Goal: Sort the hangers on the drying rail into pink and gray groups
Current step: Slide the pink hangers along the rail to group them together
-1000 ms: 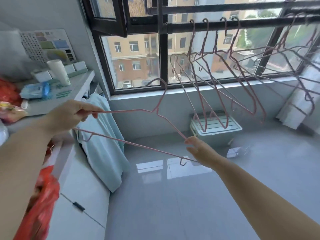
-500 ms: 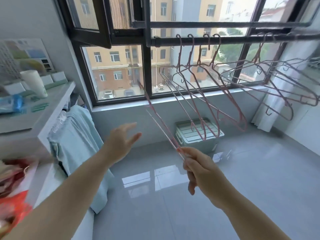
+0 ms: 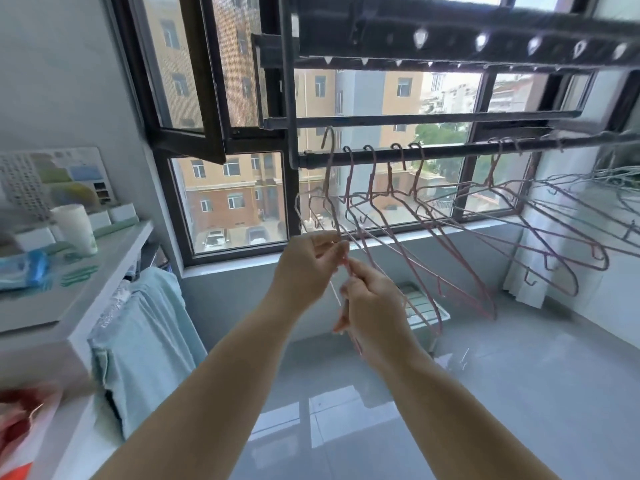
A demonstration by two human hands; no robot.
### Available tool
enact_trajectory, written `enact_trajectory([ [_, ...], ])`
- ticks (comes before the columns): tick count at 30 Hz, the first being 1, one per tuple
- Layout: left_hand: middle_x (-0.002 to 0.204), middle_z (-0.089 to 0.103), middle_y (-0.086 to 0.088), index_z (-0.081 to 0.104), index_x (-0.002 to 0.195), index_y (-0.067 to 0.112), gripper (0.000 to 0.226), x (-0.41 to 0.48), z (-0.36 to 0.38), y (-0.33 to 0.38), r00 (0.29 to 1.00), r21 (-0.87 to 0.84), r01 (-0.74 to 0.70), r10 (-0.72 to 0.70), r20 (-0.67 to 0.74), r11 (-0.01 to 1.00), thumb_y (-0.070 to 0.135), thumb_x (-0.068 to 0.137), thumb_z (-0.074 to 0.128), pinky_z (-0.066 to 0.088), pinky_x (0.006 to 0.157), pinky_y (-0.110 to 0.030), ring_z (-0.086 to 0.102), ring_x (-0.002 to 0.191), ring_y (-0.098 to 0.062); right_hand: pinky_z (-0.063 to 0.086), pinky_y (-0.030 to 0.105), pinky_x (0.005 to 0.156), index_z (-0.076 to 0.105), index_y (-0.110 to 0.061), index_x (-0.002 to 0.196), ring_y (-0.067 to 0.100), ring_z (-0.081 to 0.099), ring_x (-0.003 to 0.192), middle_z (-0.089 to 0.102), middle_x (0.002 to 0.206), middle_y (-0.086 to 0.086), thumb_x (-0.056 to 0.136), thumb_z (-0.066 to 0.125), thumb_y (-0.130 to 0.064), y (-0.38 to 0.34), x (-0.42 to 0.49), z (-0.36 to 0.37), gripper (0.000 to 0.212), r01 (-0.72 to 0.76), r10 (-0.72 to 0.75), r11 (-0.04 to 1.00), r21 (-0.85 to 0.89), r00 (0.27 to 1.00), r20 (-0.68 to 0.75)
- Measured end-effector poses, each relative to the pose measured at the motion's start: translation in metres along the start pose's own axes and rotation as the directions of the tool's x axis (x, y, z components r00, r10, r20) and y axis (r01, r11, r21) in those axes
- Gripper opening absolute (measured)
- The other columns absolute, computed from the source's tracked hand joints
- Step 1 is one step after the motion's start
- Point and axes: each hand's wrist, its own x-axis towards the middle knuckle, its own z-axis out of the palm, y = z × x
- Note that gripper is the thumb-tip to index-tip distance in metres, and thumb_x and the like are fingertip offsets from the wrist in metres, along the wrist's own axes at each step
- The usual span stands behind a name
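A dark drying rail (image 3: 450,151) runs across the window. Several pink wire hangers (image 3: 415,244) hang from its left half, and gray hangers (image 3: 588,202) crowd its far right end. One pink hanger (image 3: 329,174) is raised, its hook just above the rail's left end. My left hand (image 3: 308,268) pinches this hanger's wire near the neck. Just below, my right hand (image 3: 372,310) grips its lower wire, which runs on behind my fingers.
A white shelf (image 3: 114,251) on the left carries a cup (image 3: 74,228), boxes and a blue packet, with a light blue cloth (image 3: 145,334) draped beside it. An open window sash (image 3: 194,81) juts in at upper left. A white crate (image 3: 426,310) stands on the glossy floor.
The pink hanger went from level between my spread hands to upright at the rail's left end. My left hand let go, then took hold again near the neck. The view tilted up.
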Motion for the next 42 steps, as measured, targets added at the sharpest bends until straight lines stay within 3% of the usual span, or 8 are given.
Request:
enact_trajectory([
  [7, 0.091, 0.07, -0.008, 0.064, 0.107, 0.006, 0.032, 0.018, 0.01, -0.019, 0.983, -0.107, 0.141, -0.152, -0.106, 0.984, 0.01, 0.077, 0.071, 0.053, 0.082, -0.031, 0.065, 0.077, -0.013, 0.053, 0.021, 0.048, 0.054, -0.014, 0.12, 0.007, 0.04, 0.049, 0.035, 0.067, 0.002, 0.094, 0.03, -0.003, 0.003, 0.02, 0.001, 0.037, -0.119, 0.115, 0.993, 0.02, 0.983, 0.143],
  [12, 0.098, 0.066, -0.017, 0.055, 0.119, 0.002, 0.041, 0.014, 0.022, -0.029, 0.947, -0.258, 0.252, -0.293, -0.132, 0.933, 0.006, 0.08, 0.066, 0.053, 0.085, -0.035, 0.063, 0.085, -0.024, 0.038, 0.027, 0.092, 0.047, -0.016, 0.128, 0.018, 0.051, 0.106, 0.052, 0.115, 0.007, 0.093, 0.035, -0.01, 0.012, 0.021, -0.033, 0.037, 0.204, -0.116, 0.821, -0.533, 0.974, 0.195],
  [15, 0.112, 0.059, -0.006, 0.05, 0.126, 0.008, 0.047, 0.01, 0.026, -0.023, 0.956, 0.093, 0.143, -0.113, -0.272, 0.985, 0.012, 0.082, 0.065, 0.045, 0.094, -0.031, 0.056, 0.104, -0.02, 0.022, 0.023, 0.104, 0.037, -0.015, 0.136, 0.019, 0.031, 0.131, 0.038, 0.137, 0.004, 0.09, 0.042, -0.007, 0.02, 0.026, -0.056, 0.048, 0.231, -0.205, 0.778, -0.584, 0.972, 0.112],
  [19, 0.12, 0.06, -0.009, 0.053, 0.124, 0.008, 0.041, 0.017, 0.04, 0.005, 0.929, 0.308, -0.094, 0.195, -0.314, 0.947, 0.009, 0.084, 0.061, 0.041, 0.092, -0.018, 0.055, 0.101, -0.012, 0.018, 0.031, 0.114, 0.015, -0.013, 0.145, 0.021, 0.023, 0.139, 0.027, 0.15, 0.008, 0.09, 0.043, -0.008, 0.05, 0.031, -0.06, 0.062, 0.076, 0.035, 0.755, -0.652, 0.987, 0.155],
  [27, 0.129, 0.049, -0.022, 0.042, 0.121, -0.001, 0.032, 0.044, 0.07, 0.008, 0.967, 0.6, 0.209, -0.253, -0.012, 0.772, 0.014, 0.093, 0.045, 0.038, 0.094, -0.034, 0.047, 0.119, -0.033, 0.035, 0.012, 0.071, 0.033, -0.017, 0.135, 0.009, 0.056, 0.092, 0.062, 0.1, -0.012, 0.095, 0.037, -0.007, 0.068, 0.016, -0.058, 0.042, 0.136, -0.008, 0.895, -0.425, 0.957, 0.29],
  [34, 0.096, 0.056, -0.009, 0.05, 0.109, -0.001, 0.022, 0.037, 0.07, -0.001, 0.963, 0.181, 0.265, -0.249, -0.104, 0.947, -0.007, 0.088, 0.045, 0.057, 0.072, -0.034, 0.063, 0.073, -0.02, 0.034, -0.002, 0.071, 0.026, -0.017, 0.138, -0.014, 0.052, 0.07, 0.07, 0.09, -0.002, 0.098, 0.03, -0.013, 0.052, 0.003, -0.061, 0.04, 0.276, -0.145, 0.898, -0.343, 0.921, 0.361],
  [38, 0.102, 0.057, -0.014, 0.05, 0.099, 0.008, 0.021, 0.034, 0.065, 0.0, 0.966, 0.133, 0.25, -0.238, -0.103, 0.959, -0.008, 0.087, 0.048, 0.057, 0.076, -0.034, 0.063, 0.072, -0.018, 0.035, 0.018, 0.063, 0.018, -0.02, 0.141, -0.013, 0.044, 0.053, 0.068, 0.092, -0.006, 0.098, 0.028, -0.016, 0.051, 0.0, -0.057, 0.044, 0.24, -0.1, 0.917, -0.32, 0.912, 0.399],
  [42, 0.1, 0.055, -0.013, 0.052, 0.111, 0.0, 0.025, 0.032, 0.069, 0.001, 0.967, 0.14, 0.249, -0.237, -0.097, 0.958, -0.006, 0.087, 0.049, 0.055, 0.07, -0.026, 0.062, 0.069, -0.016, 0.031, 0.013, 0.053, 0.021, -0.021, 0.138, -0.011, 0.045, 0.047, 0.063, 0.079, -0.015, 0.098, 0.029, -0.018, 0.054, -0.002, -0.06, 0.041, 0.223, -0.078, 0.919, -0.325, 0.911, 0.404],
])
